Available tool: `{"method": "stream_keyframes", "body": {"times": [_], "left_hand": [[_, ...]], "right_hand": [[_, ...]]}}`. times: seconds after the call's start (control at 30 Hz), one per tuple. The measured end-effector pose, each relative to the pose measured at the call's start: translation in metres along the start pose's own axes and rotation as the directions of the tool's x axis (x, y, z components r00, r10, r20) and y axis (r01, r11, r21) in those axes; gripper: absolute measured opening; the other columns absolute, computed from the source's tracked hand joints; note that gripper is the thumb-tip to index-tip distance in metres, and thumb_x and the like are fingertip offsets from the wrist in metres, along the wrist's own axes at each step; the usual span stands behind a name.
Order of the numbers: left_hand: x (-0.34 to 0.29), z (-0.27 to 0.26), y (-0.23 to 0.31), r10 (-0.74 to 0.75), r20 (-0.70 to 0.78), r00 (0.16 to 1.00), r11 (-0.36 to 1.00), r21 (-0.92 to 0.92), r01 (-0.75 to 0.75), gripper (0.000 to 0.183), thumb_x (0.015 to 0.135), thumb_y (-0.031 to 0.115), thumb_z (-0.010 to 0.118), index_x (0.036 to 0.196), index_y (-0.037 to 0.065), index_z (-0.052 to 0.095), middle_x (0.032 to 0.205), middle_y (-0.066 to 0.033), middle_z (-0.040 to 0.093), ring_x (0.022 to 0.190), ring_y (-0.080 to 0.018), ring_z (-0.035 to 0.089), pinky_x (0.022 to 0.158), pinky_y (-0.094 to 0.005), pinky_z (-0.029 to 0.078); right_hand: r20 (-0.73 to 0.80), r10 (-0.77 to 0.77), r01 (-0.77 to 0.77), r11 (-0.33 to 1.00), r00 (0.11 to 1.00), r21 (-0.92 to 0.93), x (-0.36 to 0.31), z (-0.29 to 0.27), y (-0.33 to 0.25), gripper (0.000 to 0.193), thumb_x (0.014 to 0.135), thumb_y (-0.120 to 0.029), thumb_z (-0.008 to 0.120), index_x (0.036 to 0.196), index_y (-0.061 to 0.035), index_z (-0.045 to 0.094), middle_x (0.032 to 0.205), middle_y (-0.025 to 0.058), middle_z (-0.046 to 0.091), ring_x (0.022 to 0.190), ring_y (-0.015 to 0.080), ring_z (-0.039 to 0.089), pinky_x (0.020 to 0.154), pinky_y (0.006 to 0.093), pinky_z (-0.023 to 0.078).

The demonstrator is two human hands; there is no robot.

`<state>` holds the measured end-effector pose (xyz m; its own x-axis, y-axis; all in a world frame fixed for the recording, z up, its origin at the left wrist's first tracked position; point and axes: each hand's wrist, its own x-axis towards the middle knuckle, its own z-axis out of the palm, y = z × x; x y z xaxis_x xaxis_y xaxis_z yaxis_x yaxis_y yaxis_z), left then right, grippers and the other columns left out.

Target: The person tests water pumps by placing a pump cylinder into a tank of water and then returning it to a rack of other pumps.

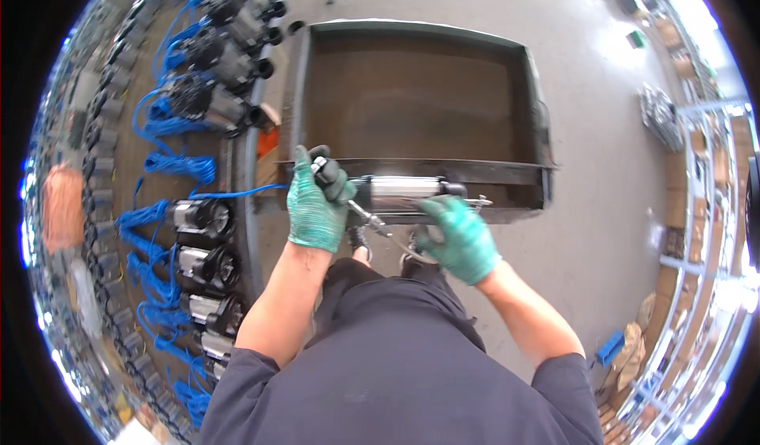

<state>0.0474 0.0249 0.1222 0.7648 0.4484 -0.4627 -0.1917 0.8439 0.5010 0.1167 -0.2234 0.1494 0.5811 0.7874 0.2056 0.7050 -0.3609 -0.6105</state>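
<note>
My left hand (317, 199), in a green glove, is closed round a black-and-silver hand tool with a metal coupling (370, 220) pointing down to the right. A pale hose (410, 250) runs from the coupling toward my right hand (461, 239), also gloved in green. The right hand's fingers are spread apart beside a shiny metal cylinder of a pump or motor (405, 187); whether they touch it I cannot tell. That cylinder lies across the near ledge of a metal box, black at both ends. A blue cable (252, 191) leads left from behind my left hand.
The large open metal box (416, 96) stands ahead with raised rims. To the left is a bench with several similar pumps or motors (207, 263) and blue cable coils (180, 165). Shelving with cartons (673, 199) stands at right; a blue bin (610, 348) sits near it.
</note>
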Motion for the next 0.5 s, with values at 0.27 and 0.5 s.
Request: {"method": "stream_keyframes", "body": {"times": [0.27, 0.5], "left_hand": [[-0.031, 0.075, -0.126, -0.022, 0.343, 0.939, 0.702, 0.674, -0.23, 0.035, 0.11, 0.027, 0.06, 0.133, 0.001, 0.063, 0.112, -0.0074, 0.073, 0.098, -0.0164, 0.07, 0.091, -0.0347, 0.058], [-0.039, -0.022, -0.054, 0.01, 0.182, 0.983, 0.522, 0.838, -0.16, 0.023, 0.109, 0.019, 0.061, 0.123, 0.004, 0.069, 0.106, -0.0049, 0.074, 0.096, -0.0137, 0.071, 0.085, -0.0304, 0.059]], "right_hand": [[0.037, 0.698, -0.69, 0.714, 0.715, -0.117, -0.115, -0.047, 0.078, 0.03, 0.099, -0.033, 0.066, 0.119, -0.0111, 0.058, 0.084, 0.0209, 0.073, 0.08, 0.0471, 0.07, 0.07, 0.0593, 0.053], [-0.131, 0.862, -0.872, 0.481, 0.489, -0.089, -0.23, -0.086, 0.266, 0.039, 0.099, -0.037, 0.067, 0.118, -0.0039, 0.061, 0.096, 0.0244, 0.074, 0.093, 0.048, 0.07, 0.078, 0.0551, 0.055]]}}
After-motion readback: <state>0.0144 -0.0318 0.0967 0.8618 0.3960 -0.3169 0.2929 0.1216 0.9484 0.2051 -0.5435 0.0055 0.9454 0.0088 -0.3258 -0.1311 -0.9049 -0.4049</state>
